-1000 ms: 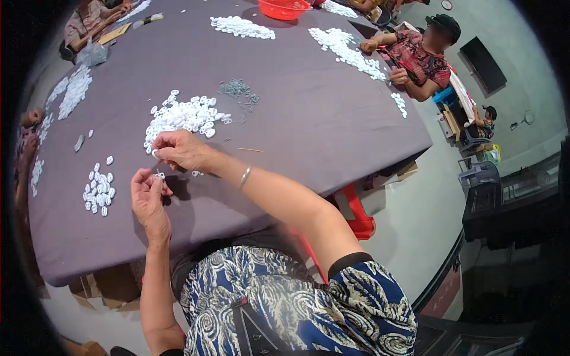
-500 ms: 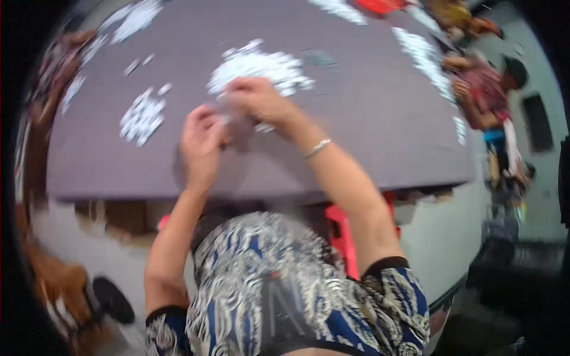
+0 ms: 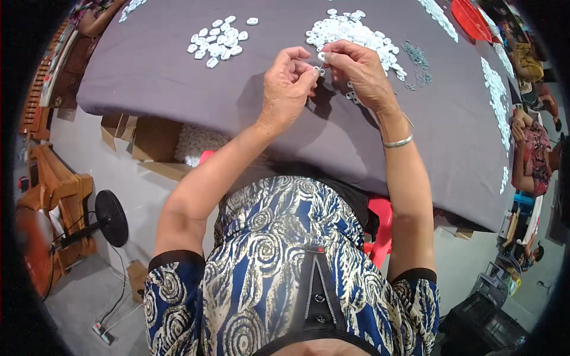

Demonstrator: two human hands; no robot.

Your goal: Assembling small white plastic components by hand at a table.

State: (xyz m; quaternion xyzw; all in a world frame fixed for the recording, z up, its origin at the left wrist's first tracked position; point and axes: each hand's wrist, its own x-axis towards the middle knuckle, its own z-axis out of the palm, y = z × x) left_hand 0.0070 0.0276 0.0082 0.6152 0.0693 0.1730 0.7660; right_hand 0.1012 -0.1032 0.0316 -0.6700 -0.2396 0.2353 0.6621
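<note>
Over the grey-covered table, my left hand point(image 3: 286, 89) pinches a small white plastic piece point(image 3: 319, 71) between thumb and fingertips. Just beside it, my right hand point(image 3: 359, 68) holds another small white ring-like piece point(image 3: 322, 57) in a pinch. A thin bit of metal seems to show between the two pieces, too small to make out fully. Behind my right hand spreads a large heap of white oval pieces with holes point(image 3: 350, 29). A few more white pieces point(image 3: 352, 95) lie under that hand, partly hidden by it.
A smaller group of white pieces point(image 3: 221, 40) lies to the left. Thin dark metal bits point(image 3: 417, 59) are scattered right of the heap. A red tray point(image 3: 471, 21) and rows of white pieces point(image 3: 497, 98) line the far right, where other people sit. A fan point(image 3: 111, 218) stands lower left.
The view has swung left, so the table contents appear further right, and the blur is gone. My hands remain close together, with the white pieces now clearly visible at the fingertips.
</note>
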